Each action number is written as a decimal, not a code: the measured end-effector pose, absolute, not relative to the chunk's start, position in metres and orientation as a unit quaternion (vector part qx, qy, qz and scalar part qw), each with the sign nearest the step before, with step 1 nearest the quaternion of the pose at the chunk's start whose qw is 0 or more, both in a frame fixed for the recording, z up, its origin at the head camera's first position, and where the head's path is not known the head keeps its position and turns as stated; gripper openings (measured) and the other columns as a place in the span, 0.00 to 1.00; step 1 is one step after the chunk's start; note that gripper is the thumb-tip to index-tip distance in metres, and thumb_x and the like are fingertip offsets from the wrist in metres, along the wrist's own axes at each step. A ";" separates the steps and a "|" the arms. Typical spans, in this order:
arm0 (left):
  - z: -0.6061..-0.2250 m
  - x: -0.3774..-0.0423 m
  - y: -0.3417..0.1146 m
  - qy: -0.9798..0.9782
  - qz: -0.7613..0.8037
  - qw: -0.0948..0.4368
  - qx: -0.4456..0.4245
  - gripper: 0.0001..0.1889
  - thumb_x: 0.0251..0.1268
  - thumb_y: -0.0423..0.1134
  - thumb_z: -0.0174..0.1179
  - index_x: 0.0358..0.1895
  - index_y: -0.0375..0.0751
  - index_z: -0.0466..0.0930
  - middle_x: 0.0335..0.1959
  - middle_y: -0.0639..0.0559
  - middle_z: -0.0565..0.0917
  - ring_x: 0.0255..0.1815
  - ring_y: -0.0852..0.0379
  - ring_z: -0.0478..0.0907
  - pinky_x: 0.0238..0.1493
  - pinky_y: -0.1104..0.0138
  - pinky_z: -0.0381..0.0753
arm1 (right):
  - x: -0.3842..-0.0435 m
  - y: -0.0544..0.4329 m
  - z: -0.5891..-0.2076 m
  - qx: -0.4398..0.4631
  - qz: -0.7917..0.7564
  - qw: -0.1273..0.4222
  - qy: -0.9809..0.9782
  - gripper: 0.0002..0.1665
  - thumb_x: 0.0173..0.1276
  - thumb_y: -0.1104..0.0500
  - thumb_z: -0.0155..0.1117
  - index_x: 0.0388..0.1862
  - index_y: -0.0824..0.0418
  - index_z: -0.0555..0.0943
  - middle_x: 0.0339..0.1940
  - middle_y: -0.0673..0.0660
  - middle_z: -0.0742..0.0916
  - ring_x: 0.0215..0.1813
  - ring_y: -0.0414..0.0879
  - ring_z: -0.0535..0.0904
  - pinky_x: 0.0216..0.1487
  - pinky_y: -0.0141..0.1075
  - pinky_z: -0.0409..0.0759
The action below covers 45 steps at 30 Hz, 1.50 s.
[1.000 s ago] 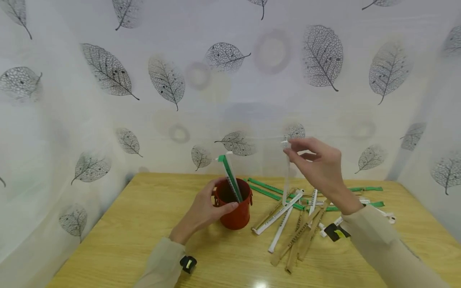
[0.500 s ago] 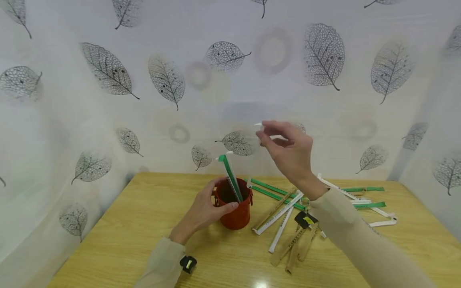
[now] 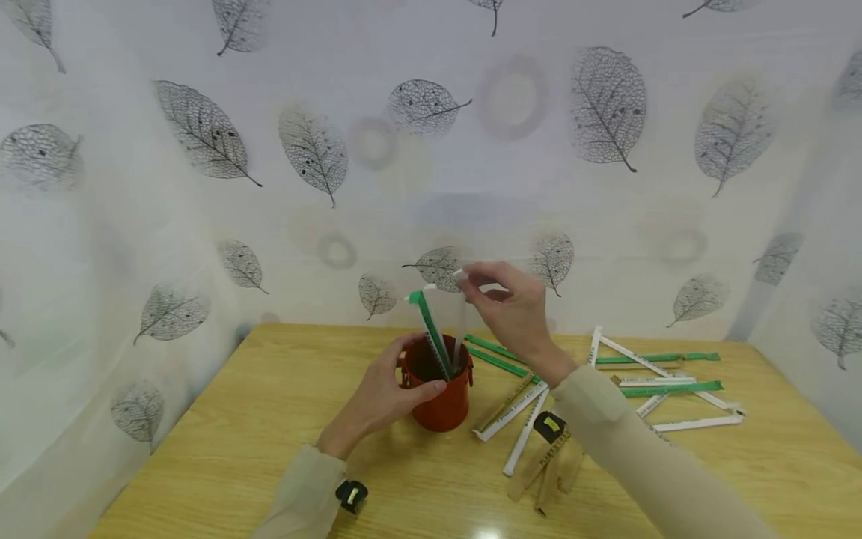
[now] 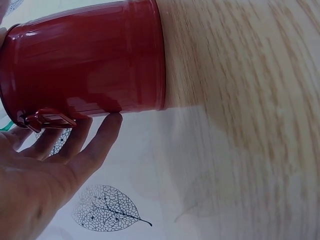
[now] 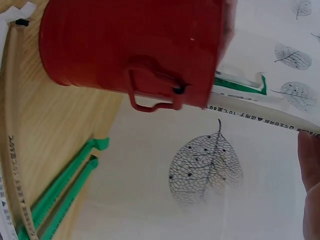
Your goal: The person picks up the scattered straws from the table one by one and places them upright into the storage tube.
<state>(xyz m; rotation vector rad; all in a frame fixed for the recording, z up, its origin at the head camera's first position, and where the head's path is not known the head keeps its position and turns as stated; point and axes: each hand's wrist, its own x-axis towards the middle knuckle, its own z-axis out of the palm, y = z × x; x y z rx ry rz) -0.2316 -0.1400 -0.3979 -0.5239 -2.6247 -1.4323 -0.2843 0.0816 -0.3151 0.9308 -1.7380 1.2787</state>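
Note:
A small red bucket [image 3: 441, 410] with side handles stands upright on the table. My left hand [image 3: 377, 389] holds it at the rim, thumb in front; the left wrist view shows that hand's fingers [image 4: 97, 145] against the bucket's side. My right hand [image 3: 515, 311] pinches the top of a white-wrapped straw [image 3: 461, 326] above the bucket. The straw's lower end is inside the rim, and printing shows along its wrapper [image 5: 260, 119] in the right wrist view. A green-wrapped straw [image 3: 432, 329] leans in the bucket, with a white one beside it.
Right of the bucket lie several loose wrapped straws: green ones [image 3: 498, 361], white ones [image 3: 525, 434] and brown ones [image 3: 548, 475], some crossing. My right forearm covers part of them. A leaf-patterned curtain [image 3: 444, 172] hangs behind the wooden table [image 3: 269, 427].
My right hand has moved left, carrying the white-wrapped straw from over the loose straws, first up and then down into the bucket. The left hand and bucket have stayed in place.

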 end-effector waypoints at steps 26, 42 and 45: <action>-0.399 -0.233 -0.142 -0.870 -0.464 0.045 -0.159 0.41 0.60 0.56 0.72 0.75 0.55 0.65 0.67 0.56 0.76 0.61 0.52 0.76 0.59 0.54 0.81 | -0.288 0.088 -0.351 0.387 0.454 0.271 -0.756 0.24 0.67 0.69 0.71 0.62 0.65 0.83 0.48 0.63 0.91 0.44 0.53 0.91 0.40 0.34 0.89; -0.398 -0.230 -0.140 -0.868 -0.470 0.043 -0.157 0.40 0.59 0.55 0.72 0.75 0.55 0.66 0.67 0.55 0.77 0.60 0.50 0.76 0.58 0.52 0.83 | -0.241 0.174 -0.362 0.514 0.302 0.079 -0.799 0.13 0.65 0.70 0.70 0.40 0.52 0.88 0.35 0.48 0.91 0.33 0.30 0.83 0.30 0.23 0.80; -0.397 -0.231 -0.140 -0.867 -0.470 0.042 -0.158 0.40 0.59 0.55 0.72 0.75 0.55 0.66 0.67 0.55 0.77 0.61 0.49 0.76 0.58 0.51 0.83 | -0.226 0.178 -0.368 0.520 0.275 -0.003 -0.809 0.11 0.66 0.67 0.71 0.41 0.53 0.88 0.37 0.47 0.91 0.36 0.31 0.83 0.31 0.23 0.80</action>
